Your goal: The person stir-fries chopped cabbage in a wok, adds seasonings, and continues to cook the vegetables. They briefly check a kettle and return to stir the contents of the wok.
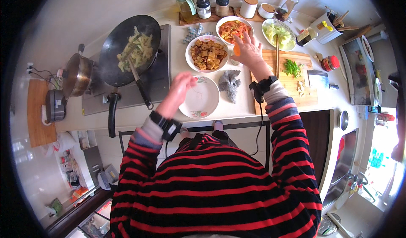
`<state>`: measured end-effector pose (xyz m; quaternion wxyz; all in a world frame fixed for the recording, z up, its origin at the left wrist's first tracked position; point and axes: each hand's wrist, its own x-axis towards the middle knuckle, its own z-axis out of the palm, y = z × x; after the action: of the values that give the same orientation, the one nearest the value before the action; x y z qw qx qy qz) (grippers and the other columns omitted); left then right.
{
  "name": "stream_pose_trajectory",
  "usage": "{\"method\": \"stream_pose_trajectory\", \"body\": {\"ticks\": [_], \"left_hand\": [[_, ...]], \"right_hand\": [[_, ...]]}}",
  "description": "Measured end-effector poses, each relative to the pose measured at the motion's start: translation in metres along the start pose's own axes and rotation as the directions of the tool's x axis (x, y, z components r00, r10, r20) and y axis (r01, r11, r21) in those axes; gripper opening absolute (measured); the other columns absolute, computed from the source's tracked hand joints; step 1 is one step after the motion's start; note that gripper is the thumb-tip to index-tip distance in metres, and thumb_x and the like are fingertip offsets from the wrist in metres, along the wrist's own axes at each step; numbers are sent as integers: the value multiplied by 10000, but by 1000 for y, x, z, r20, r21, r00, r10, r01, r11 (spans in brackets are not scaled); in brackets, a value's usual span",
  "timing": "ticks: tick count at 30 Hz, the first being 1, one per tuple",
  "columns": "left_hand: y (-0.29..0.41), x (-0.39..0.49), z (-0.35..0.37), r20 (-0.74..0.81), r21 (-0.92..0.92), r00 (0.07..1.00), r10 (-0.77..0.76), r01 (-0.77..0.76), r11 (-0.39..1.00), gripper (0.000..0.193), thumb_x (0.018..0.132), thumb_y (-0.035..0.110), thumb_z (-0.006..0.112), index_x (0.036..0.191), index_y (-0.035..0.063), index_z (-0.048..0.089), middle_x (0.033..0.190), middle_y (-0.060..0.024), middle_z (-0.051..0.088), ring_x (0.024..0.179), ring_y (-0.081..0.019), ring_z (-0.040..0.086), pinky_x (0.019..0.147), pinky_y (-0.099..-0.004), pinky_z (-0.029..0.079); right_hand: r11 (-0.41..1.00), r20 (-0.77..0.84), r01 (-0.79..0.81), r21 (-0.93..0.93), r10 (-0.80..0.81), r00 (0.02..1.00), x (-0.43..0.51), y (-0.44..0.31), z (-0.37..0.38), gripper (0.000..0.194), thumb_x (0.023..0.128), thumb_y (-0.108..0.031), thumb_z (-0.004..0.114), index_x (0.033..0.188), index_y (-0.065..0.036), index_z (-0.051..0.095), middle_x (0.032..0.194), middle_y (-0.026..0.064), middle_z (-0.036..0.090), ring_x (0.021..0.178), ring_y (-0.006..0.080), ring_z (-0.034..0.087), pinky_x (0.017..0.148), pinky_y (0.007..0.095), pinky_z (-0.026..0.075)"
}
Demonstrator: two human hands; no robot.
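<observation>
My right hand reaches over the counter, fingers curved around a small orange item above a whitish jar or cup; whether it grips it is unclear. Blurred by motion, my left hand hangs at the left rim of a white floral plate. A bit of red shows by its fingertips, perhaps the plate's pattern. Beyond the plate stands a bowl of tofu cubes in sauce, and behind that a bowl of tomato and egg. A grey crumpled cloth lies right of the plate.
At left a black wok of cauliflower, with a spatula in it, sits on the stove. A cutting board with green pepper pieces, garlic and a cleaver lies at right. Chopsticks rest against a plate of greens.
</observation>
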<state>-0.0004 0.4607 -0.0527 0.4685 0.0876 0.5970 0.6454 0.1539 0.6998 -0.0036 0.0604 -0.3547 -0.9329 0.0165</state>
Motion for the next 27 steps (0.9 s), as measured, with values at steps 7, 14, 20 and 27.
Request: {"method": "stream_pose_trajectory", "body": {"ticks": [7, 14, 20, 27], "left_hand": [[-5, 99, -2, -137, 221, 990, -45, 75, 972, 234, 862, 82, 492, 1060, -43, 500, 936, -153, 577, 833, -222, 588, 784, -338, 507], [-16, 107, -15, 182, 20, 964, -193, 192, 981, 266, 830, 51, 457, 1046, -97, 501, 988, -195, 587, 856, -268, 610, 789, -354, 515], [-15, 104, -17, 232, -4, 964, -130, 134, 991, 245, 803, 3, 499, 1031, -88, 504, 1016, -203, 586, 914, -307, 606, 857, -407, 498], [3, 87, -5, 148, -15, 987, -60, 63, 998, 238, 817, 29, 468, 1020, -87, 510, 1004, -188, 591, 916, -267, 603, 825, -388, 505]], "right_hand": [[963, 182, 71, 258, -121, 976, -17, 20, 17, 720, 649, -319, 739, 1289, -226, 424, 1186, 112, 457, 1087, 336, 477, 901, 446, 445], [700, -50, -97, 708, 186, 981, -2, 70, 25, 399, 755, -286, 675, 1070, -48, 613, 1014, 181, 600, 890, 291, 610, 786, 358, 485], [973, -140, -121, 195, 150, 979, -31, 152, 56, 96, 739, -84, 572, 825, -80, 616, 843, 127, 581, 794, 323, 585, 695, 411, 489], [981, -60, 196, 1, -195, 979, -54, 196, 62, 75, 744, -66, 530, 809, -94, 554, 1059, 122, 494, 905, 316, 553, 756, 401, 486]]}}
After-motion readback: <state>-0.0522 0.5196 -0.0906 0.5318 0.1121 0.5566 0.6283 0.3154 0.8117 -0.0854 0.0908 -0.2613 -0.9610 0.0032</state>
